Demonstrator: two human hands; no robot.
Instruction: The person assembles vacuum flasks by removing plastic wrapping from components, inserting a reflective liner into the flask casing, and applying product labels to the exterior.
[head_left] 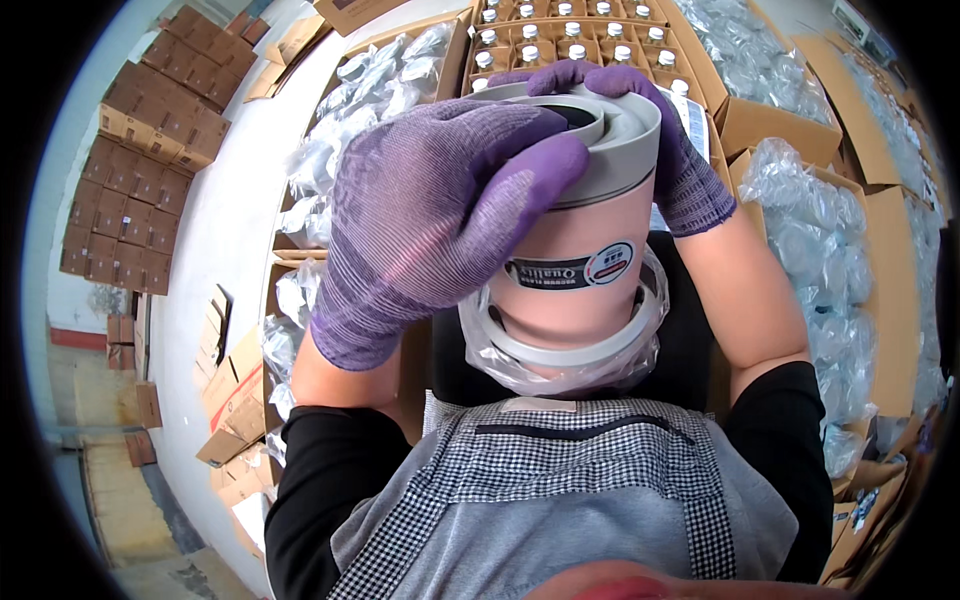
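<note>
I hold a pink flask (575,265) with a grey lid (622,135) close in front of my chest. My left hand (430,215), in a purple glove, wraps the left side of the flask, its thumb pressed on the lid's rim. My right hand (650,130), gloved the same, curls over the far side of the lid. A grey ring inside a clear plastic bag (560,350) hangs around the flask's lower end. A dark oval label sits on the flask's front.
Cardboard boxes surround me: one ahead with several small white-capped bottles (570,40), others left (370,80) and right (830,250) filled with items in clear plastic bags. Flat cartons are stacked on the floor far left (150,150). I wear a checked apron (560,450).
</note>
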